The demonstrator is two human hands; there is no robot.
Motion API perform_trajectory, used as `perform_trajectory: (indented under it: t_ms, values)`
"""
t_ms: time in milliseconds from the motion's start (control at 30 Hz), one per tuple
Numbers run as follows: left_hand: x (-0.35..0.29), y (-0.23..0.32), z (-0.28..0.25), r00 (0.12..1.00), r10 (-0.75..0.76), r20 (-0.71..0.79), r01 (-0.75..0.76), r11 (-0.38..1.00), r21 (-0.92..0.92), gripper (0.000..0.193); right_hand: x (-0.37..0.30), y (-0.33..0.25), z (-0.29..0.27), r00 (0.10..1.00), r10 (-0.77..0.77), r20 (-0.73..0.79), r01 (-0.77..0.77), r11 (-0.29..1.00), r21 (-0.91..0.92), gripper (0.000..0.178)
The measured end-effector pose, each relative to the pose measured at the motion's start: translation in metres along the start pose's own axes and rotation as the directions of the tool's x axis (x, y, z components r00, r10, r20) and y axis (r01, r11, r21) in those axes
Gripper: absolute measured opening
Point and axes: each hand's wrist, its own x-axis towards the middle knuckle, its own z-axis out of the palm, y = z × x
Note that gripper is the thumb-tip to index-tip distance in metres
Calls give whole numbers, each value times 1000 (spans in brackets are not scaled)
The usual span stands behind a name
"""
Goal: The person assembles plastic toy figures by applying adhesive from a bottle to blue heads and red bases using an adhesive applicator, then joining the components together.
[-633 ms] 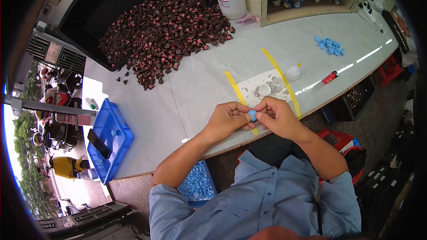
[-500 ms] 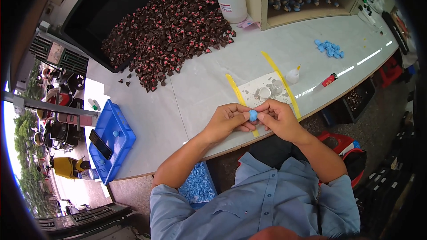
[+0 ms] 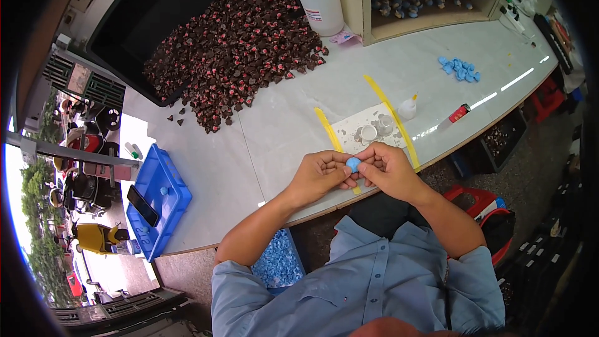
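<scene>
A small, rounded light-blue piece (image 3: 353, 163) is pinched between my two hands above the table's front edge. My left hand (image 3: 322, 173) grips it from the left with thumb and fingers. On the other side, the thumb and fingertips of my right hand (image 3: 388, 170) press against it. Just beyond the hands lies a white, stained card (image 3: 349, 130) between two yellow tape strips. A small white cup (image 3: 369, 133) and a clear cup (image 3: 385, 125) stand on it. Beside the card is a small white bottle with a yellow tip (image 3: 407, 108).
A black bin (image 3: 118, 43) spills dark-and-pink pieces (image 3: 237, 50) onto the table. A blue tray (image 3: 175, 203) holds a phone (image 3: 143, 206). Also present are a large white bottle (image 3: 321, 3), blue pieces (image 3: 460, 69), a red cylinder (image 3: 459, 113) and a box of blue bits (image 3: 277, 261) below.
Both hands still hold the blue piece, and more of its surface shows between the fingertips. The fingers have shifted slightly around it. The whole view has moved a little.
</scene>
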Motion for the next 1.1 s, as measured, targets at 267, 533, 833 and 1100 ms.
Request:
perform_trajectory:
  t_ms: [267, 533, 833, 1100]
  values:
    - [1, -5, 3, 998, 31, -46, -30, 999, 32, 29, 2, 0, 5, 1000, 5, -30, -7, 998, -61, 7]
    - [1, 1, 1, 1000, 3, -24, -2, 998, 55, 29, 3, 4, 5, 999, -14, -46, 9, 994, -107, 8]
    - [-1, -1, -6, 997, -35, 66, 33, 999, 25, 38, -2, 12, 9, 984, -144, -104, 136, 987, -81, 15]
    - [-1, 2, -2, 996, -16, 86, 11, 998, 63, 40, -3, 17, 13, 962, -234, -137, 205, 958, -201, 20]
